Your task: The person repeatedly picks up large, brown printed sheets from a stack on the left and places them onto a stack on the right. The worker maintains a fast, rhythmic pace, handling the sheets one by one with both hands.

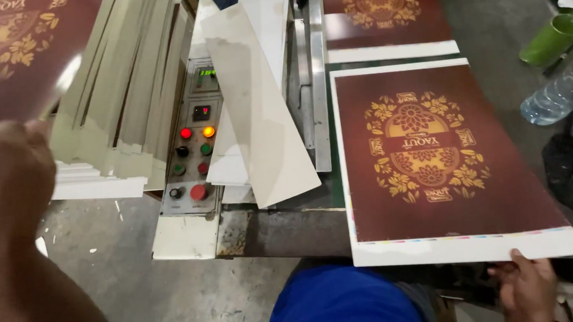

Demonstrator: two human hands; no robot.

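Two hands busy here: our right hand pinches the near edge of the maroon printed sheet stack on the desk, while our left hand holds another maroon sheet lifted off to the side. We'd guess we're squaring up sheets. Further back sits the control panel; left fingers are too blurred to make out.
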